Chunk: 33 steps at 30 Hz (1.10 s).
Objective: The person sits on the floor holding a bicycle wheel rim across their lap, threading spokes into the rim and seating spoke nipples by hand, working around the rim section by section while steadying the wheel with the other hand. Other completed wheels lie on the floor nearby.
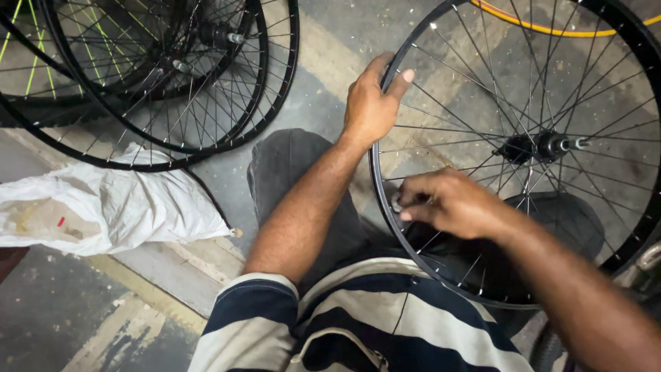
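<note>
Head view shows the left hand [370, 103] gripping the upper rim of a black spoked wheel [413, 76] held upright over the lap, while the right hand [451, 204] pinches a small silvery piece at a spoke end by the rim. Judging by this, spoke fitting is underway; next needs steady rim support and fine finger turning.

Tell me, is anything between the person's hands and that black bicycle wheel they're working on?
Nothing visible. The left hand already grips the black wheel rim, and the right hand pinches something small at the rim among the spokes. What it pinches is too small to tell.
</note>
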Each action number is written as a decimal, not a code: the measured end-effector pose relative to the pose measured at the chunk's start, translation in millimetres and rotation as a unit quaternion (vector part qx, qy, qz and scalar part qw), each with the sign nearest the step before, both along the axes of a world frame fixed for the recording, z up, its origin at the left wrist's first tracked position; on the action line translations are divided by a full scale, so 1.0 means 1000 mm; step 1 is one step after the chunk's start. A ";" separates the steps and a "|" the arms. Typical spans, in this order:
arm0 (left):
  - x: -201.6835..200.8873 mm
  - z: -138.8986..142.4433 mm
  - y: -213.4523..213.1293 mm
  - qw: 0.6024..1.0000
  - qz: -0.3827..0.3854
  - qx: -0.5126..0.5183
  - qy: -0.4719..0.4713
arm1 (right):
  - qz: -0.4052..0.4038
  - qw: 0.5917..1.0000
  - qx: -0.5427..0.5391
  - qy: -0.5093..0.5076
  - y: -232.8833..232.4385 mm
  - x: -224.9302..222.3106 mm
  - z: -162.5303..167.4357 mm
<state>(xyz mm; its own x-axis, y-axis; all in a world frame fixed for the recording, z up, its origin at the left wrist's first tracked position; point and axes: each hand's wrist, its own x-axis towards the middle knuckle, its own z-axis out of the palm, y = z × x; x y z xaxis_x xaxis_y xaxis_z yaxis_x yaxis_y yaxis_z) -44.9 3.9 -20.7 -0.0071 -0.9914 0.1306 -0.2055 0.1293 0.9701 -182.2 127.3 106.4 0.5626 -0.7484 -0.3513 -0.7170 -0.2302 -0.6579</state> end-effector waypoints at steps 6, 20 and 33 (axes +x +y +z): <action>0.002 -0.004 -0.010 0.992 -0.034 0.095 0.075 | 0.032 0.974 -0.224 -0.008 0.042 0.007 -0.014; -0.004 -0.037 -0.036 0.993 -0.054 0.091 0.048 | 0.038 0.971 -0.221 0.078 0.041 -0.023 0.019; 0.002 -0.004 0.001 0.995 0.009 0.078 0.059 | -0.039 0.948 -0.315 0.023 0.037 -0.019 0.013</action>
